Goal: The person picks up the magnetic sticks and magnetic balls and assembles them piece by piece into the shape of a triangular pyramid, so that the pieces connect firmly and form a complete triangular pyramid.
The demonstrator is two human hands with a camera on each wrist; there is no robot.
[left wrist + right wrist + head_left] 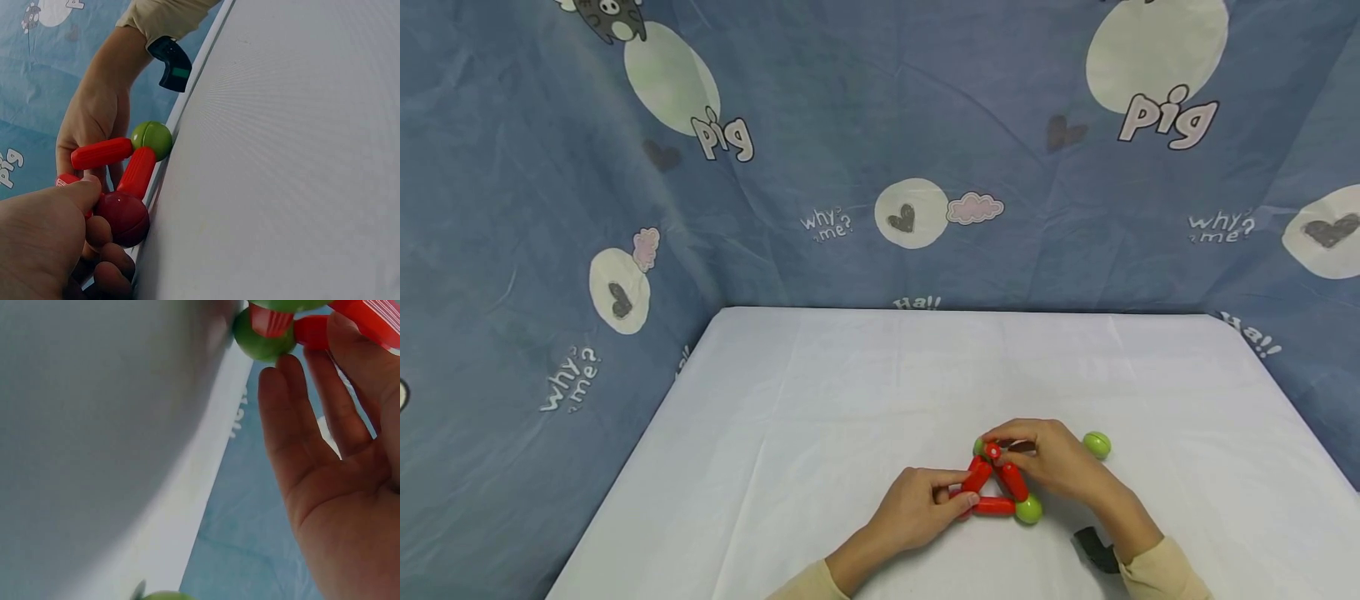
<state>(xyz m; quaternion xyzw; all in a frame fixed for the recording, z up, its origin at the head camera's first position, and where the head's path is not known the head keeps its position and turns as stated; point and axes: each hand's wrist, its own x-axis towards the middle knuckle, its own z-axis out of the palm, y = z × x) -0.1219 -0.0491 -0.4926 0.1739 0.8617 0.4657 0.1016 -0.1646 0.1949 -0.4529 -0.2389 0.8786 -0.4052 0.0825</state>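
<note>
Both hands hold a frame of red rods (995, 506) and balls, which look like magnetic building-toy pieces. My left hand (917, 508) grips its left corner, with finger and thumb beside a dark red ball (123, 219). With bent fingertips my right hand (1056, 454) pinches a red rod (992, 451) whose round end faces up, at the far corner. A green ball (1028, 510) joins two rods at the near right corner. Another green ball (262, 340) sits at the far corner, partly hidden by the right fingers in the head view.
A loose green ball (1097, 445) lies on the white tabletop (820, 392), right of the right hand. A black curved piece (1096, 550) sits at the right wrist. Blue printed cloth (820, 108) hangs behind and left of the table.
</note>
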